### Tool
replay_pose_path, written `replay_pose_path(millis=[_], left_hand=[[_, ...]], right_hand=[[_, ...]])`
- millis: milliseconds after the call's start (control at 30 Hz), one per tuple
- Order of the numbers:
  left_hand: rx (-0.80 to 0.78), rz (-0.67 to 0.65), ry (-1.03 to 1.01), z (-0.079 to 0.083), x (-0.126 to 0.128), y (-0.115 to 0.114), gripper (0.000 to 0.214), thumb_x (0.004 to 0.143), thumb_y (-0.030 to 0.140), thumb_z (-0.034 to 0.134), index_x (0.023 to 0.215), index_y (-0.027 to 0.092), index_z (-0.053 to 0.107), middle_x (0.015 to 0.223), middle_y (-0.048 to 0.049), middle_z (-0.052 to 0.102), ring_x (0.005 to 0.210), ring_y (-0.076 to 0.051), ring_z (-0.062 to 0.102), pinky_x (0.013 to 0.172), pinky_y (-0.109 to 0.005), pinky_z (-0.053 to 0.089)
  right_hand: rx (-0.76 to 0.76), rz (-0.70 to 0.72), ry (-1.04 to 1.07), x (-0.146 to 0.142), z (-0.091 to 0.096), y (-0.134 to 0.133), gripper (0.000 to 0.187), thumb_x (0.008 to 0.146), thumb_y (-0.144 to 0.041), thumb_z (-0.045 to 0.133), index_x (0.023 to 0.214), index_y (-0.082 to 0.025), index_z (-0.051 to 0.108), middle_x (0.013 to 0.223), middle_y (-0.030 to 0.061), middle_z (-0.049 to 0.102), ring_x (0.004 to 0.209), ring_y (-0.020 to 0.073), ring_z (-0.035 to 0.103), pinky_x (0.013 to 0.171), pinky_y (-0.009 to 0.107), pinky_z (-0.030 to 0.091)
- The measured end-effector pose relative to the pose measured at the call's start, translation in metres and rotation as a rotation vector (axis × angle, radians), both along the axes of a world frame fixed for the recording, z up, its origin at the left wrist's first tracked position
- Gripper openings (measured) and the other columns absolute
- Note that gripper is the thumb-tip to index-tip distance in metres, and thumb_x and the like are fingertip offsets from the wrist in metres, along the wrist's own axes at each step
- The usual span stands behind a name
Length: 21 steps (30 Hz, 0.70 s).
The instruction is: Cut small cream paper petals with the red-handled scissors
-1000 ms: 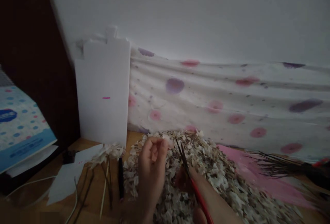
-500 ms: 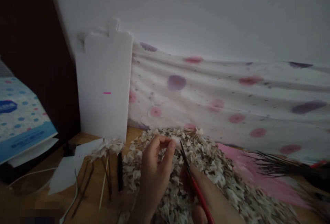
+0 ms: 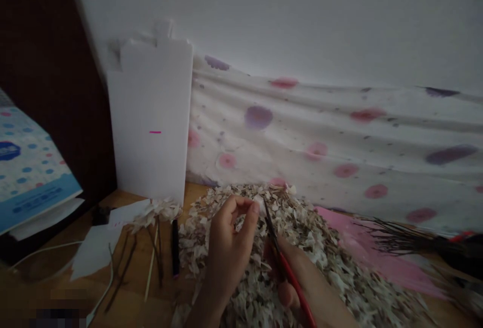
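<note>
Between the thumb and fingers of my left hand (image 3: 233,232) is a small whitish petal-like piece (image 3: 259,201). My right hand (image 3: 292,275) grips a pair of scissors (image 3: 289,272) with red handles and dark blades. The blades point up and away, their tips right beside the pale piece; whether they touch it I cannot tell. Under both hands spreads a large heap of cream and brownish petal-like flakes (image 3: 317,247). Left of the heap, a cluster of pale flakes (image 3: 160,211) sits at the top of thin dark stems.
A white board (image 3: 151,116) stands upright against the wall beside a flowered cloth (image 3: 302,132). Left lie white papers (image 3: 98,247), a black pen (image 3: 175,247), thin sticks and a white cord. A blue-and-white package (image 3: 33,177) is far left. Dark twigs (image 3: 396,240) rest over a pink sheet (image 3: 350,232) at right.
The view has shifted slightly. My hands and the scissors keep nearly the same place, with my left hand still pinching the pale piece; the blades look a little closer together.
</note>
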<state>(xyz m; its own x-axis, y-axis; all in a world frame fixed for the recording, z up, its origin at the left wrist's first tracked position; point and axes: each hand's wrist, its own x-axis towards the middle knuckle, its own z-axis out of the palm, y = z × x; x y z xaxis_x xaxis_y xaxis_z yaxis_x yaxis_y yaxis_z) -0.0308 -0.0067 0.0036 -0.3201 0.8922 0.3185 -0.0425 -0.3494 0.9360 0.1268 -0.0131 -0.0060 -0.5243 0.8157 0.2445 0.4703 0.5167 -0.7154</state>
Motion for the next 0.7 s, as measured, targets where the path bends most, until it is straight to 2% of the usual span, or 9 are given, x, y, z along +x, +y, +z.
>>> replay_pose_path(millis=[167,267,400,700], left_hand=[[0.065,0.104,0.061,-0.007,0.002,0.005,0.017,0.091,0.036,0.059,0.084,0.021,0.062,0.081,-0.0022,0.066,0.081,-0.017,0.065,0.074,-0.026,0.048],[0.102,0.157,0.114,-0.01,0.004,0.006,0.019,0.092,0.037,0.058,0.084,0.021,0.063,0.082,-0.0032,0.067,0.082,-0.018,0.065,0.074,-0.027,0.048],[0.098,0.145,0.116,-0.011,0.008,0.005,0.018,0.093,0.037,0.057,0.086,0.021,0.062,0.084,-0.003,0.066,0.084,-0.018,0.065,0.075,-0.028,0.048],[0.053,0.098,0.129,-0.008,0.009,0.002,0.02,0.093,0.039,0.056,0.086,0.021,0.06,0.084,-0.0026,0.065,0.083,-0.018,0.064,0.075,-0.028,0.047]], right_hand=[[0.052,-0.003,0.006,0.0,-0.002,0.0,0.087,0.076,-0.095,0.02,0.091,-0.018,0.06,0.074,0.0048,0.062,0.062,0.0201,0.051,0.057,0.028,0.042],[0.045,0.019,0.016,0.001,-0.002,-0.001,0.087,0.075,-0.095,0.021,0.093,-0.02,0.061,0.072,0.0042,0.063,0.06,0.021,0.053,0.055,0.028,0.042],[0.051,-0.017,0.026,0.001,0.001,-0.001,0.088,0.072,-0.097,0.026,0.092,-0.019,0.062,0.074,0.0056,0.065,0.061,0.0229,0.057,0.057,0.029,0.045],[0.065,-0.045,0.002,-0.004,0.008,0.0,0.09,0.07,-0.098,0.021,0.088,-0.019,0.061,0.072,0.0064,0.066,0.061,0.023,0.057,0.056,0.029,0.045]])
